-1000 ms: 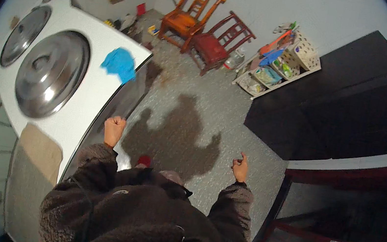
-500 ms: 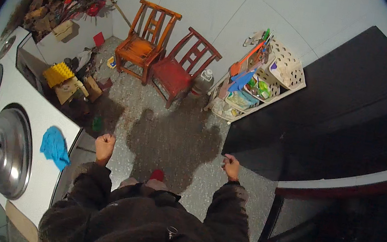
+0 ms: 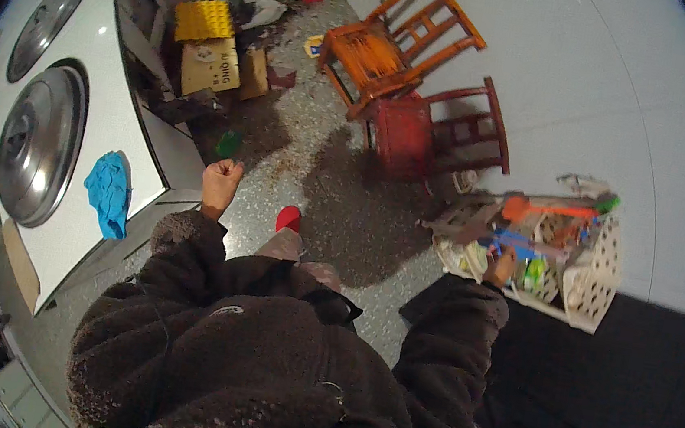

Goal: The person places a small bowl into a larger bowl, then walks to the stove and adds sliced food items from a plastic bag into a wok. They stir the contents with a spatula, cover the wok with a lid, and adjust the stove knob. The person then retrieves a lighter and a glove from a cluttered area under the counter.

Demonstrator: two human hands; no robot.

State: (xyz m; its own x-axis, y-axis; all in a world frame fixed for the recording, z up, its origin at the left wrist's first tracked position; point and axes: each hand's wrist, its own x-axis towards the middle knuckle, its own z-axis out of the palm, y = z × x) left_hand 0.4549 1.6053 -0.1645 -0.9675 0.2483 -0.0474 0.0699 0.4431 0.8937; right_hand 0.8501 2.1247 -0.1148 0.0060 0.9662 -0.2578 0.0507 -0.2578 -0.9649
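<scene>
My left hand [image 3: 222, 186] is raised in front of me as a fist, with nothing showing in it. Beside it on the left is the white stove top [image 3: 131, 70], where a crumpled blue cloth [image 3: 108, 195] lies near the edge. My right hand [image 3: 501, 267] appears in front of a cream plastic rack [image 3: 593, 289]; its fingers are blurred against the things in there. Whether that hand touches the rack, I cannot tell. Inside the rack are an orange long-handled tool [image 3: 549, 210], something blue and a green-and-white packet [image 3: 534, 274].
Metal lids [image 3: 41, 145] cover the stove's round openings. An orange wooden chair [image 3: 373, 56] and a red one [image 3: 402, 135] stand by the wall. Cardboard [image 3: 210, 68] and a yellow egg tray [image 3: 204, 20] lie beside the stove. A dark flat surface [image 3: 590, 380] extends at right.
The view has turned left, so chairs and rack sit farther right and look rotated. My right hand now overlaps the rack; my left stays a fist. One red shoe has come further into view.
</scene>
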